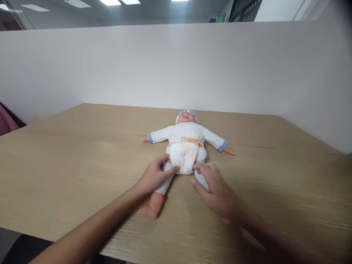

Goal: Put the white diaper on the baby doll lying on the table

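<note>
Doll (186,132) on its back mid-counter (82,165), head at the far side, feet toward the wearer, arms spread wide, legs apart. White diaper (183,157) sits round its hips over white trousers (165,185), printed orange band across the waist, front panel creased down the middle. White top (185,129) with blue cuffs (222,146), white cap (187,111) with dark lettering. One bare foot (148,211) sticks out below the left-side trouser leg; the other is mostly hidden behind the right hand, only a bit showing

Left hand (154,175): at the doll's left-side thigh as seen here, thumb reaching over onto the diaper's lower front edge, fingers (164,158) up by the leg opening. Thumb and index stand apart across the thigh; can't tell if they grip

Right hand (218,190): over the other thigh, index tip at the diaper's leg edge, thumb tip lower down near the inner leg, gap between them. Remaining fingers curl out of sight; can't tell if anything is pinched

Counter is light wood grain with a thin seam running across behind the diaper. White partition (176,66) closes off the back and right, lit ceiling panels (110,2) above it. Pink item (7,121) at the left edge, partly in view
</note>
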`<state>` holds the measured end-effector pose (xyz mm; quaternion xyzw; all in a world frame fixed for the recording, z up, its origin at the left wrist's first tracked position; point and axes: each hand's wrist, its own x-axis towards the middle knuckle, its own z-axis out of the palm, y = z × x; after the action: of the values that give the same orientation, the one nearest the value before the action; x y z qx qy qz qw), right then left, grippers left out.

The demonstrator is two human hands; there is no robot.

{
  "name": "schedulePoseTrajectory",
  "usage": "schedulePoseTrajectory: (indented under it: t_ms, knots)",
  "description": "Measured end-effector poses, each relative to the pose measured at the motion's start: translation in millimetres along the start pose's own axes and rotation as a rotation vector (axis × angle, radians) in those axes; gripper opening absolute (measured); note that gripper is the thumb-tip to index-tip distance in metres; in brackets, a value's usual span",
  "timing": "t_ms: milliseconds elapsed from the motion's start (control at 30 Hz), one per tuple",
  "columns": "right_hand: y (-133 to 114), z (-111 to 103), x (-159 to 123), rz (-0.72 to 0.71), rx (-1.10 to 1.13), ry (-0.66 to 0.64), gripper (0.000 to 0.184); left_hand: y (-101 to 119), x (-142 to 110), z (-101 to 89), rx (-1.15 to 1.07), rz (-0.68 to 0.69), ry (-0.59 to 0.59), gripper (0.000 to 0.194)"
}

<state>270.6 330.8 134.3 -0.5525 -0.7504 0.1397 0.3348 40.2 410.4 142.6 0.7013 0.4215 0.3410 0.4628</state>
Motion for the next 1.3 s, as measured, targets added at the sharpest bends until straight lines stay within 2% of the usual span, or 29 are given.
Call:
schedulePoseTrajectory:
  t_ms: [67,267,433,700,867,1067,1200,1300]
  knots:
    - [0.9,-0.9,3.4,0.069,0.045,0.035,0.022,0.1,0.6,-0.1,-0.003,0.005,0.003,0.032]
    - [5.5,0.5,7.1,0.264,0.267,0.179,0.024,1.1,1.6,0.5,-0.069,-0.002,0.026,0.034]
    - [4.4,-4.8,7.1,0.378,0.228,0.208,0.032,2.2,0.1,0.2,-0.064,-0.006,0.022,0.033]
    - [-1.6,-13.6,8.5,0.446,0.181,0.160,0.037,2.0,-0.9,-1.1,-0.023,0.022,0.005,0.030]
    - [-3.1,-13.7,8.3,0.460,0.190,0.175,0.041,0.5,-0.3,-2.7,-0.032,0.037,-0.020,0.029]
    - [-1.3,-13.7,10.7,0.524,0.277,0.156,0.046,0.3,-1.1,-3.4,-0.066,0.031,-0.034,0.029]
    - [7.1,-9.0,9.0,0.568,0.369,0.207,0.061,2.6,-1.8,-3.0,-0.088,0.020,-0.027,0.031]
    - [13.4,-5.7,7.5,0.599,0.476,0.193,0.068,3.7,-2.0,-2.6,-0.101,0.008,-0.016,0.032]
